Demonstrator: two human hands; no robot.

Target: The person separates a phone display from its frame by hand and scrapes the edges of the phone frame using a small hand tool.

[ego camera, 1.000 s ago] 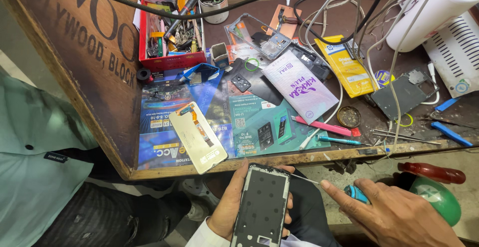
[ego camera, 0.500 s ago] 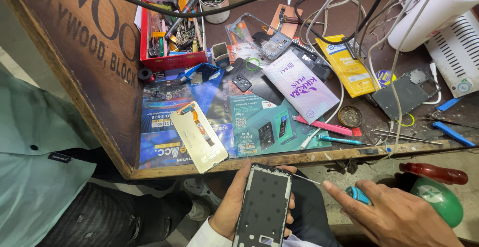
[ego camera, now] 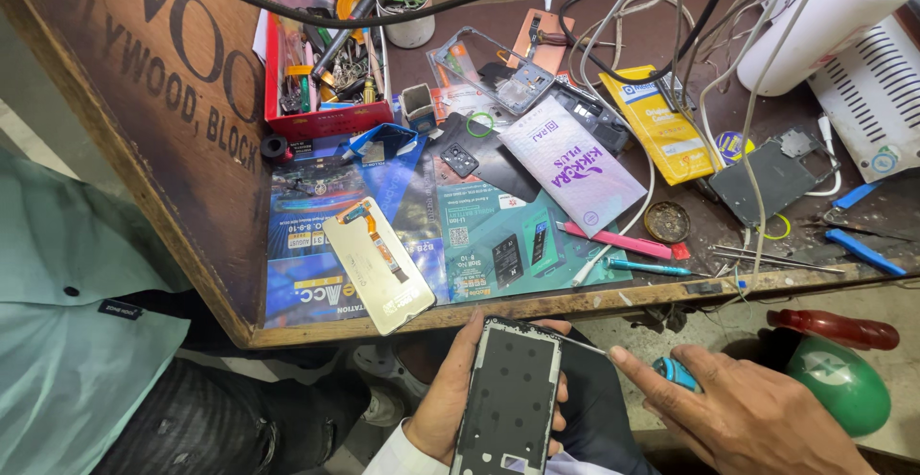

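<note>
My left hand [ego camera: 443,393] grips a dark phone frame [ego camera: 508,400], held upright below the front edge of the wooden bench [ego camera: 537,304]. My right hand [ego camera: 743,416] is to its right and holds a small tool with a blue handle [ego camera: 678,373], with the forefinger stretched toward the frame's right side. A cream phone display panel [ego camera: 376,266] with an orange flex cable lies on the bench just above my left hand.
A person in a pale green shirt [ego camera: 77,322] stands at the left. The bench holds a red tray of tools [ego camera: 328,72], printed packets, a pink tool [ego camera: 618,241], tweezers [ego camera: 767,258], cables, a white bottle [ego camera: 829,15]. A green ball-like object [ego camera: 843,384] sits lower right.
The view has shifted slightly; both hands and the phone frame stay in almost the same place.
</note>
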